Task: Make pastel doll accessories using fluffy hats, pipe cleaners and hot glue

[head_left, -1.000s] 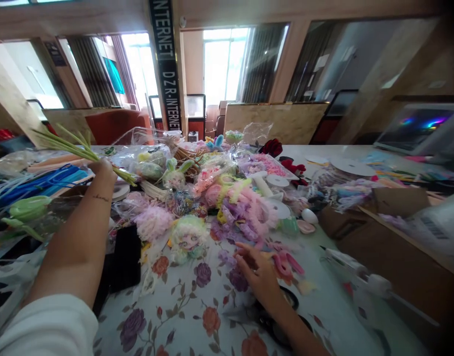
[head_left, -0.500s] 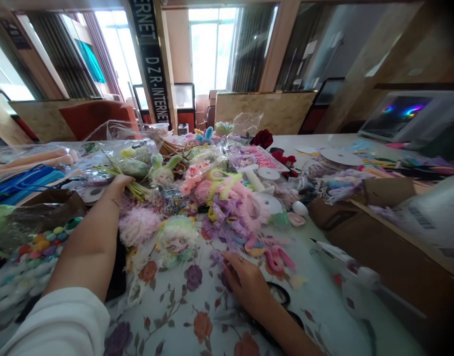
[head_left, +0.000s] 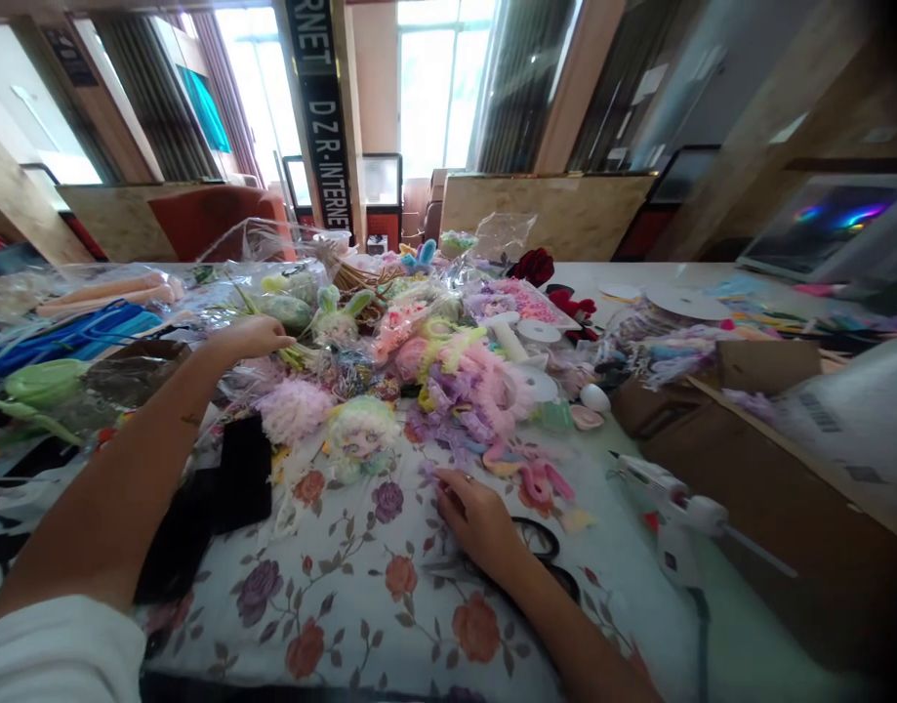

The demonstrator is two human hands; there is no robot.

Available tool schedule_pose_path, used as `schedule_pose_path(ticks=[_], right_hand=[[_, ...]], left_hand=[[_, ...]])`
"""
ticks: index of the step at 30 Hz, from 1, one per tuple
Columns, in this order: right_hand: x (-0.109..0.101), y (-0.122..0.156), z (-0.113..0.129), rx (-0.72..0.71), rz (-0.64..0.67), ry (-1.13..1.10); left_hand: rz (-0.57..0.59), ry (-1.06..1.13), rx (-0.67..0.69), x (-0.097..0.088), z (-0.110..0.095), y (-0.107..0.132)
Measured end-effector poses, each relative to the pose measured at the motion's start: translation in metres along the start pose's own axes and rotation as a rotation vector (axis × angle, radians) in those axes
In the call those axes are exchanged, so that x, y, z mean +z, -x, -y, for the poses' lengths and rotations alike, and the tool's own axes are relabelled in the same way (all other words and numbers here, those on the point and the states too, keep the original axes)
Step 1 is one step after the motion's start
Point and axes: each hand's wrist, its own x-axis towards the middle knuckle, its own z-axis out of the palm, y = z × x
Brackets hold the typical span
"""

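Observation:
My left hand (head_left: 262, 337) reaches far into the pile, its bent fingers closed over a bundle of thin green stems (head_left: 298, 357); the fingertips are partly hidden. Beside it sits a plush head with green bunny ears (head_left: 337, 327). My right hand (head_left: 473, 513) rests on the floral cloth (head_left: 352, 596), fingers loosely bent and apart, tips beside some sheer lilac ribbon (head_left: 448, 444). Black-handled scissors (head_left: 540, 537) lie partly under my right wrist. Between my hands are a fluffy lilac pompom (head_left: 294, 408) and a doll head with pale yellow-green curls (head_left: 361, 434).
A white glue gun (head_left: 674, 498) lies at right, beside a cardboard box (head_left: 755, 488). Ribbon spools (head_left: 540, 332) and dark red roses (head_left: 532, 266) stand farther back. Blue pipe cleaners (head_left: 74, 337), a green bowl (head_left: 47, 381) and a black flat item (head_left: 244, 474) are at left.
The whole view has shifted, with the table things appearing slightly higher and mostly farther right. My left forearm lies lower and farther left, while both hands stay at about the same places among the things.

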Motion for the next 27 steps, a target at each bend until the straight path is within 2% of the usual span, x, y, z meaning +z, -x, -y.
schedule_pose_path(ticks=[3,5,8,11,13,17,19,21,24,27], right_hand=[[0.0,-0.001,-0.001,0.017,-0.011,-0.023],[-0.001,-0.001,0.0,0.017,-0.034,-0.026],[-0.003,-0.001,0.002,-0.034,-0.042,-0.051],[-0.003,-0.003,-0.001,-0.155,0.048,-0.071],[-0.003,-0.005,-0.009,-0.146,0.059,0.02],[-0.007,-0.011,-0.025,0.07,-0.13,0.204],[-0.009,-0.01,-0.026,0.116,-0.238,0.157],[-0.009,-0.007,-0.02,0.105,-0.289,0.074],[-0.004,0.0,-0.008,0.0,-0.242,0.001],[0.0,0.005,-0.002,-0.073,-0.149,-0.001]], left_hand=[[0.169,-0.027,0.057,0.014,-0.022,0.026],[0.278,0.05,0.138,0.028,-0.034,0.042],[0.36,0.13,0.196,0.05,-0.041,0.058],[0.358,0.043,0.198,0.067,-0.034,0.067],[0.376,-0.01,0.173,0.075,-0.025,0.07],[0.436,0.026,0.126,0.085,-0.01,0.074],[0.434,0.089,0.098,0.087,-0.006,0.074],[0.45,0.163,0.047,0.089,-0.005,0.075],[0.496,0.24,-0.009,0.091,-0.004,0.077],[0.509,0.259,0.021,0.095,-0.004,0.081]])
